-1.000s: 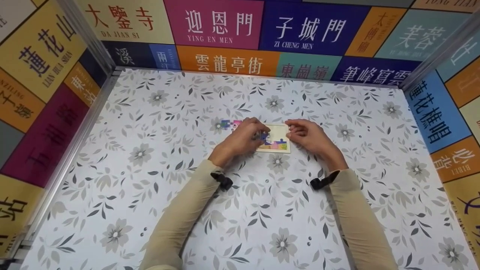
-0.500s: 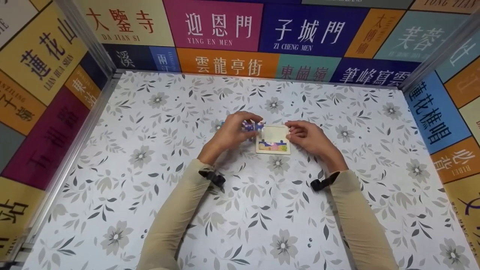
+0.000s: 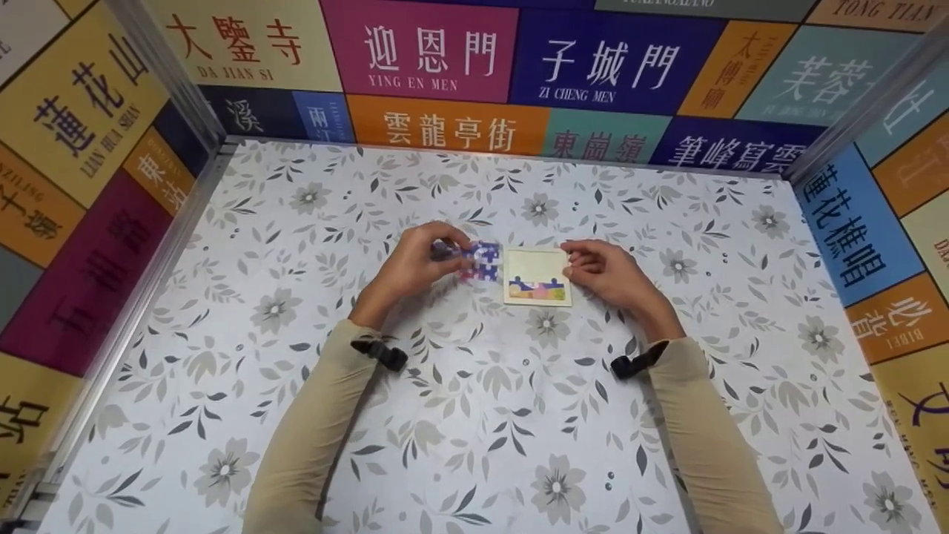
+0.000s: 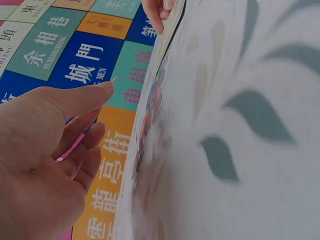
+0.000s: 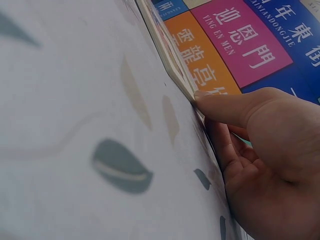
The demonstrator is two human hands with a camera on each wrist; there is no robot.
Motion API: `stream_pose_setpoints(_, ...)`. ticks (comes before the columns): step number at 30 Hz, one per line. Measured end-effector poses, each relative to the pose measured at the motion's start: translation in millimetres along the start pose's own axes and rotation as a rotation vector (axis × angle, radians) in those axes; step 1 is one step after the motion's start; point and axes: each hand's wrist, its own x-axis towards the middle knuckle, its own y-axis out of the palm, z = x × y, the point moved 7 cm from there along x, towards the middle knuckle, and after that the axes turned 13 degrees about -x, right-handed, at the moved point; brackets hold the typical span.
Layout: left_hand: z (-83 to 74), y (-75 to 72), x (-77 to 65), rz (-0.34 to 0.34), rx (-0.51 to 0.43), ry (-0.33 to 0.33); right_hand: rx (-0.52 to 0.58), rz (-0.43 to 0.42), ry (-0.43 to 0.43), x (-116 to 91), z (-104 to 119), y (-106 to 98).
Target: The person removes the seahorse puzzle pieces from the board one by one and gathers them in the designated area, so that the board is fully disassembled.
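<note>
A small cream puzzle tray point(image 3: 537, 302) lies flat on the table, its bottom row filled with colourful pieces and its upper part bare. My right hand point(image 3: 612, 274) grips the tray's right edge, thumb and index finger against it. Just left of the tray is a cluster of blue and pink jigsaw pieces point(image 3: 485, 257). My left hand point(image 3: 411, 267) is at the cluster's left side and holds a jigsaw piece point(image 3: 442, 248), mostly hidden by the fingers. In the left wrist view, a thin pink-edged piece point(image 4: 71, 148) shows between the curled fingers.
The table point(image 3: 474, 415) has a white floral cover. Panels with large printed characters point(image 3: 430, 52) border it at the back and both sides. Black wrist straps point(image 3: 382, 354) sit at both cuffs.
My left hand has moved left from above the tray, past the loose pieces. The blue piece once over the tray's left side is off it. The right hand and tray stay put.
</note>
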Motion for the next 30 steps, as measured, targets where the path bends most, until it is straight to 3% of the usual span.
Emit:
stream_pose_setpoints(9,13.7,-18.3,-15.3,-0.024,-0.037,-0.077,-0.012,0.005,0.015,-0.9,2.4,2.4)
stream_pose_setpoints(16,18.3,-26.0,-17.9,-0.009,-0.038,-0.116,-0.029,0.023,0.016,-11.8,28.3,-3.9)
stream_pose_setpoints(30,30.0,-36.3,-28.1,0.11,0.034,-0.203,0.008,0.03,0.022,-11.8,29.1,-3.4)
